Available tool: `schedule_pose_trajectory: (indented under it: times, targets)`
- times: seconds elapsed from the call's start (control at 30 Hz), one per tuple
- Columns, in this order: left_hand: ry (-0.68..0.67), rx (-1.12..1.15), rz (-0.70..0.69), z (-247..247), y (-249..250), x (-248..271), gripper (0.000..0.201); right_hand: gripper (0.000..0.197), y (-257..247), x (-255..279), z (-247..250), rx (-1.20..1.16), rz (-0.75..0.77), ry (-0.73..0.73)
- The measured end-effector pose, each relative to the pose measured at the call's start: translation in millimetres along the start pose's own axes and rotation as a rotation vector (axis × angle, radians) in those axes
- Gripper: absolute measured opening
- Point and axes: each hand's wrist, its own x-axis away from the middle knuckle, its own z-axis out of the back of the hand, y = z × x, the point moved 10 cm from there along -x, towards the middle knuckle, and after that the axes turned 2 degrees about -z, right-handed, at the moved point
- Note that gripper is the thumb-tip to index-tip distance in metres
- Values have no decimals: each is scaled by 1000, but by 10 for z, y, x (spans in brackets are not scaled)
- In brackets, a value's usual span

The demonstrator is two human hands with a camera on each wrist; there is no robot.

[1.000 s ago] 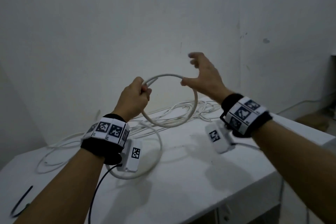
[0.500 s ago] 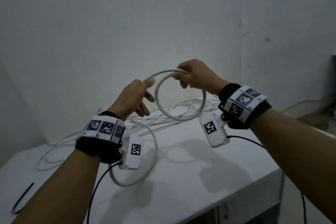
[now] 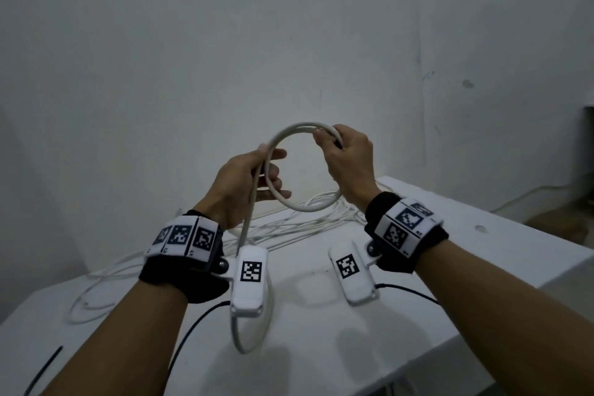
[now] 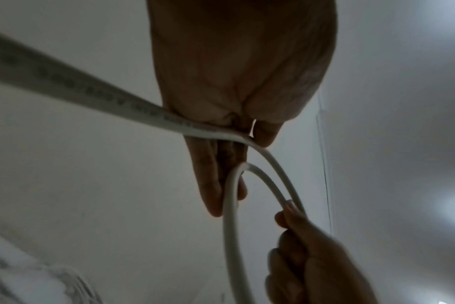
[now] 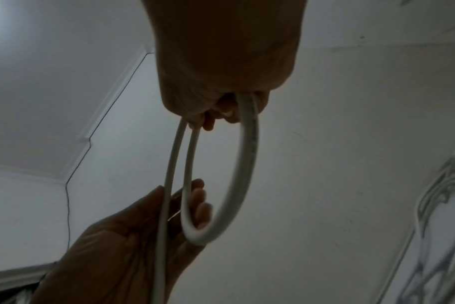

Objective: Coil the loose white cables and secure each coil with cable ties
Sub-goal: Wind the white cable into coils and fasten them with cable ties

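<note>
Cable (image 3: 291, 202) is up in the air above the table (image 3: 482, 254), bent into one round loop between my two hands. My right hand (image 3: 348, 161) has fingers and thumb curled around the top right of the loop, gripping two strands together where the loop closes; right wrist view confirms both strands run into that fist (image 5: 221, 61). My left hand (image 3: 244, 183) is on the loop's left side: thumb on top of the strand, fingers mostly straight and spread behind it, the loop's lower arc lying across them. In the left wrist view the strand is pressed under the thumb base (image 4: 234, 72) against the fingers, so it's a light pinch, not a full fist. From the left hand the free run of cable drops down past my left wrist camera (image 3: 249, 280) and curves onto the table just in front of it. More white cables (image 3: 289, 228) lie in a loose tangle on the table beyond the loop, near the wall (image 3: 289, 42). A thin black tie (image 3: 43, 370) lies at the table's near left edge.
</note>
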Motion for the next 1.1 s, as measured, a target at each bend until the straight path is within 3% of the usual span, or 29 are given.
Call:
schedule_pose_trajectory:
  times: [0.17,0.27,0.4,0.47,0.53,0.57,0.63,0.7,0.77,0.8,0.83,0.97,1.1]
  targets:
    - [172,64,-82,5,53,-25,36,37,-24,84,12,34,-22,61]
    - [248,-16,-140,35,92,-26,34,20,27,211,-85,-14,-96,3]
    - [334,-49,-172,155,120,-23,33,33,252,708,32,-2,-266,35]
    - [361,-36,-189,218,171,-25,33,51,423,1065,-48,133,-398,-147]
    - [373,-23,-203,246,214,-22,33,74,610,1555,-214,246,-592,-479]
    - [374,-14,-206,245,221,-19,33,77,698,1791,-272,250,-683,-608]
    - [368,5,-202,221,208,-12,33,67,809,2138,-395,134,-827,-759]
    - [360,26,-189,192,164,-8,33,54,954,2244,-486,-139,-1029,-665]
    - [353,45,-174,186,112,-4,33,30,1194,2207,-494,-483,-1239,-330]
    - [348,54,-166,189,84,-3,33,14,1293,2155,-480,-601,-1273,-186]
    - [346,65,-155,195,48,2,33,5,1345,2084,-447,-658,-1275,-88]
    - [346,73,-95,229,-125,35,32,17,1431,1723,-213,-830,-1212,209]
    - [339,35,-65,205,-282,80,32,39,1301,1268,46,-737,-985,175]
